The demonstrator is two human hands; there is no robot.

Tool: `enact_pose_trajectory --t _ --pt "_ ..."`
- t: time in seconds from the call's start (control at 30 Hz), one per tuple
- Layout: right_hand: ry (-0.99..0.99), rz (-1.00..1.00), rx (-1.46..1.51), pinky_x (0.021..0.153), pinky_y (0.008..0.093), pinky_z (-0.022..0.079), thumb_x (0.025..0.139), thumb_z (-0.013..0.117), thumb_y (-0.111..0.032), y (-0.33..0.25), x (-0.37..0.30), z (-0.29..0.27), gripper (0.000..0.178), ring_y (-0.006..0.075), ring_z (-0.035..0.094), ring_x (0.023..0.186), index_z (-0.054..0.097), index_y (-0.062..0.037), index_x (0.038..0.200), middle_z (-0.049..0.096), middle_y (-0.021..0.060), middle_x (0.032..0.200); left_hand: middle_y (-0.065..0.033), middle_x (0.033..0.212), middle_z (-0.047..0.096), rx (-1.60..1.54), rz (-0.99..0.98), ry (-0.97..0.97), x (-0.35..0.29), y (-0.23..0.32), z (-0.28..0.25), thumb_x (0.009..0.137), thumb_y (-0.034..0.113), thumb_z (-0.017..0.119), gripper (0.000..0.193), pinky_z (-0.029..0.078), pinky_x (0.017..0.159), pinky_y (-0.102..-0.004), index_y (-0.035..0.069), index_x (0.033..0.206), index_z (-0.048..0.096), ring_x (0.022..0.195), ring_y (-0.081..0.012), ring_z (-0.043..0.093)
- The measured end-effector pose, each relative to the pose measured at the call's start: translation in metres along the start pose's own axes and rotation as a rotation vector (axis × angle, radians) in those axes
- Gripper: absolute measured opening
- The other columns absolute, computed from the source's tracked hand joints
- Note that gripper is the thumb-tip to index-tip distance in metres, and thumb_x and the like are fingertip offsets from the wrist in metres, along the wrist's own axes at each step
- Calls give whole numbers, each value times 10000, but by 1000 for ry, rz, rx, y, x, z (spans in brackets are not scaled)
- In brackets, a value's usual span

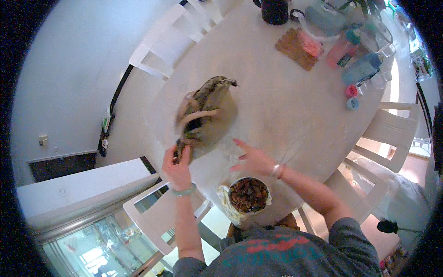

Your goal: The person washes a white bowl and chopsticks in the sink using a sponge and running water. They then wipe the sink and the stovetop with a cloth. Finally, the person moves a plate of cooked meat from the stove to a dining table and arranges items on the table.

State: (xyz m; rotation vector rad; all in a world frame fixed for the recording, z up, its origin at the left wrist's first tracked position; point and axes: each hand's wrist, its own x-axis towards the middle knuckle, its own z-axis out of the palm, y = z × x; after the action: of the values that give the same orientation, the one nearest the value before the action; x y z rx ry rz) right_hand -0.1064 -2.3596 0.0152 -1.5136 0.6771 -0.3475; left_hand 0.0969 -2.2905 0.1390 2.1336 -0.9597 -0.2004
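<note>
On the white table lies a soft olive-khaki fabric bag (224,111) with a strap across it and a dark opening along its upper side. My left hand (177,167) is closed on the bag's near end, pinching it between thumb and fingers. My right hand (256,160) is held over the table to the right of the bag, fingers spread and holding nothing. Just below that hand, close to my body, stands a round white tub (249,195) of dark brown chunks. Crumpled pale plastic (226,203) surrounds the tub's left side. What the bag contains is hidden.
At the far right of the table (286,106) stand a pink bottle (340,51), a blue bottle (362,69) and two loose caps (352,98). Behind them are a brown mat (295,48) with a pink item and a dark mug (275,11). White chairs (390,136) ring the table.
</note>
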Motion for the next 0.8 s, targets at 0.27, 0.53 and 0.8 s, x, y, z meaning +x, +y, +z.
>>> enact_pose_trajectory --t 0.27,0.53,0.8 --pt "548 -208 -53 967 430 421 674 747 -162 -40 59 24 1007 404 397 1251 116 -68 1453 274 259 1431 -32 831 596 -519 -67 28 20 71 63 840 199 672 248 444 692 -248 -21 928 600 754 -93 522" --pt "832 -257 -165 881 420 466 772 557 26 -20 150 -118 611 354 552 1089 402 -126 1343 568 211 1174 -66 907 629 -458 264 -91 107 125 148 864 189 633 265 457 744 -264 -36 999 597 817 -123 562" --pt "1156 -347 -179 675 351 567 794 461 93 -3 242 -258 476 240 646 870 540 -106 1219 645 126 1028 -104 1389 428 -742 482 -421 114 147 202 900 44 522 486 393 985 -315 30 1368 391 1221 -221 467"
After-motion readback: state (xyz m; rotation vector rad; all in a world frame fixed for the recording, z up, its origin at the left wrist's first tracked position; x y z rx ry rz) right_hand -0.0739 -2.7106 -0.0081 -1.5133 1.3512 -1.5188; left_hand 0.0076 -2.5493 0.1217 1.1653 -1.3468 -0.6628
